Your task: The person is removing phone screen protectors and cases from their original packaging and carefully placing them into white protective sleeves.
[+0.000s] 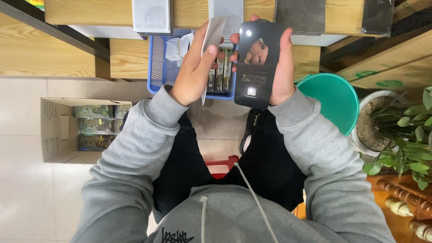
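You wore a grey hoodie (234, 216): ribbed cuffs (158, 104) at both wrists, two pale drawcords (252, 193) hanging down the front, black scrawled print (177, 236) low on the chest. Black trousers (270, 166) below. Both hands (194, 67) were bare, no gloves.

Looks like a small stockroom or packing corner of a shop. Beyond the left hand (193, 67), a blue wire basket (157, 58) filled with boxed goods, set among wooden shelves (67, 45). Left of that hand, an open carton (54, 130) of identical packs on the tiled floor (27, 189). Right of the right hand (279, 63), flat cardboard boxes (387, 67), a green stool (328, 99), a potted plant (405, 130).
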